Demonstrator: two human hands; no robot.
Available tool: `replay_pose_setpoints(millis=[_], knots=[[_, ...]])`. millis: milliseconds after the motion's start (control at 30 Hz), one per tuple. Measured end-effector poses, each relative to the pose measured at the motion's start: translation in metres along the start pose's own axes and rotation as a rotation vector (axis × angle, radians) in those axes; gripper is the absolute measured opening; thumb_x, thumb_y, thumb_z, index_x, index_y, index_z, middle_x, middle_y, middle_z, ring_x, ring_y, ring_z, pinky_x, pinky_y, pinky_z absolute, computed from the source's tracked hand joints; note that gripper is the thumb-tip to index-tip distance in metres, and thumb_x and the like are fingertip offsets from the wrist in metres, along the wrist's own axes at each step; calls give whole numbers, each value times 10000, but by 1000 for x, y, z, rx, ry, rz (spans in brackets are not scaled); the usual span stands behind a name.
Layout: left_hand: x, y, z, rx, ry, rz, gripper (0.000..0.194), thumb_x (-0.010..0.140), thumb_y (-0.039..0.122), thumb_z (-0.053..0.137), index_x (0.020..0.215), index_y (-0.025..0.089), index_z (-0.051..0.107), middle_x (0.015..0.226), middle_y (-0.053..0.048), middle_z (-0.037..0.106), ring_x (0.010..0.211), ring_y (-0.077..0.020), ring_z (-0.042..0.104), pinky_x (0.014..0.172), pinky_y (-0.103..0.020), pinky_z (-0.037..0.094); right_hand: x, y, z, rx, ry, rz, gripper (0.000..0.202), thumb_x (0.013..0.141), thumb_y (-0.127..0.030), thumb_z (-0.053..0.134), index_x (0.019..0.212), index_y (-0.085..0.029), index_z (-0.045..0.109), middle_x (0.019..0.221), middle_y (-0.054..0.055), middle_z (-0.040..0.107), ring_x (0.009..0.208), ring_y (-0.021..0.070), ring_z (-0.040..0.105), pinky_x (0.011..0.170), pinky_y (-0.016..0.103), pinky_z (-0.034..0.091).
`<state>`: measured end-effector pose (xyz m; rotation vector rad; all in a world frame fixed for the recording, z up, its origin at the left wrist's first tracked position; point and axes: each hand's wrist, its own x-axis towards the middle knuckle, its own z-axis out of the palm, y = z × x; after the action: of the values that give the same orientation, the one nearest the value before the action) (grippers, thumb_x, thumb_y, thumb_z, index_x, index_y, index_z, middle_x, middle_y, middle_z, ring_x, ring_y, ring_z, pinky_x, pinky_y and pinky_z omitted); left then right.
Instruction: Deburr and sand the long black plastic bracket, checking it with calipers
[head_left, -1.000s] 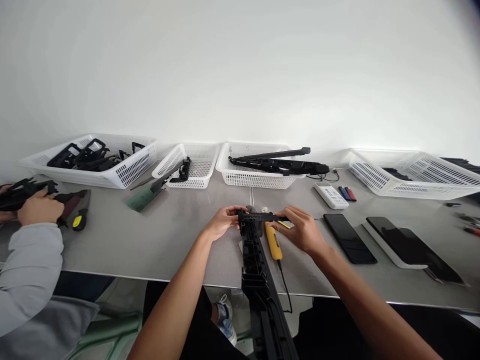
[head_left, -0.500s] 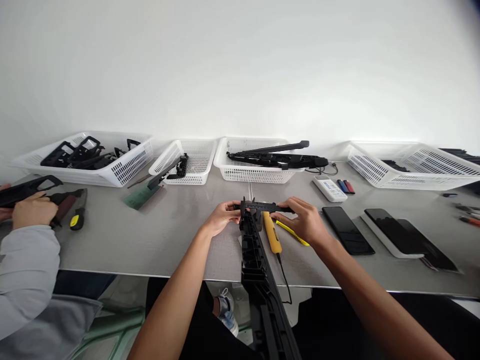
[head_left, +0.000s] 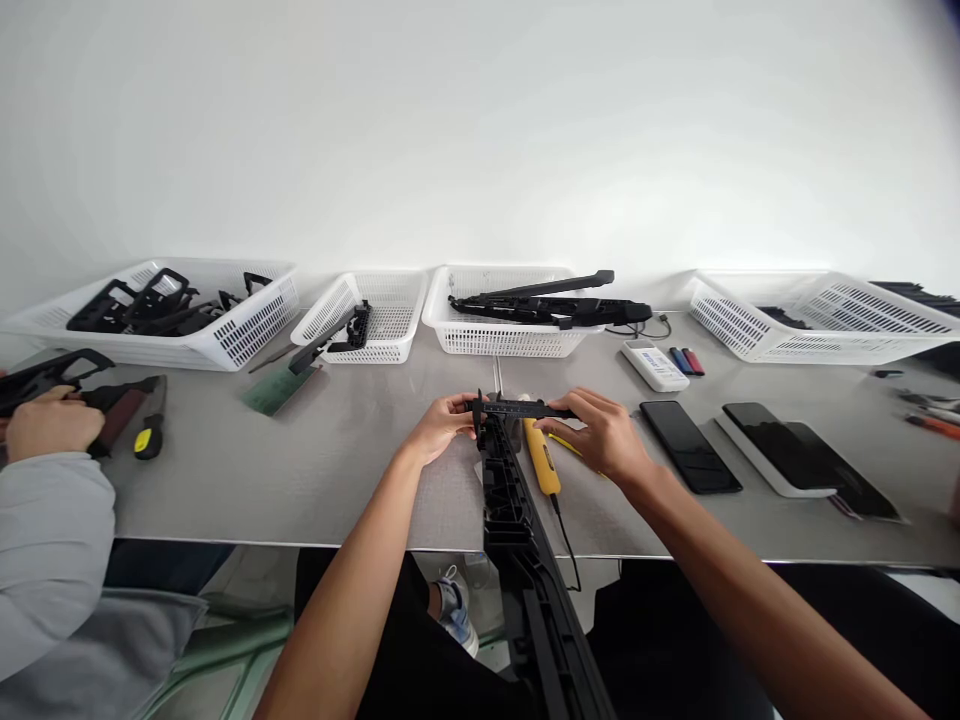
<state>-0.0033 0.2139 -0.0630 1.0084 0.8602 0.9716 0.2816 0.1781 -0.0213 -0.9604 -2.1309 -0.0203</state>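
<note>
Nearest, I have one long black part [head_left: 510, 530] running up to one black caliper [head_left: 517, 408]; one yellow tool [head_left: 541, 460] lies just this side of the caliper. My left hand [head_left: 437, 430] pinches the caliper's jaw end, my right hand [head_left: 606, 437] grips its other end; four white baskets [head_left: 514, 343] stand beyond it.

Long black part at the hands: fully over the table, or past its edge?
Past: the part crosses the near edge of the table.

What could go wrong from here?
The long black plastic part extends past the front of the grey metal table, so it might drop if poorly supported. The slim black caliper in the right hand could tilt and misread. The thin black cord of the yellow cylindrical tool hangs over the edge and might snag.
</note>
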Motion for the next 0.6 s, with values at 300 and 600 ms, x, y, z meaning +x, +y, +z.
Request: replay_pose_setpoints(millis=[300,600], knots=[[0,0,-1,34,-54,26,523,642,405,1017,1027,110,823,975,-106,791,677,-115,603,634,-261,473,10,-19,-24,-11,135,-39,203,996,-416,768,988,-216,732,820,60,758,702,218,703,635,340,547],[-3,2,2,0,-25,15,536,652,409,1007,1064,134,802,981,-81,793,718,-148,663,657,-282,507,9,-51,-58,21,113,-131,150,957,-329,828,1012,-230,730,852,43,775,688,197,703,638,337,571]])
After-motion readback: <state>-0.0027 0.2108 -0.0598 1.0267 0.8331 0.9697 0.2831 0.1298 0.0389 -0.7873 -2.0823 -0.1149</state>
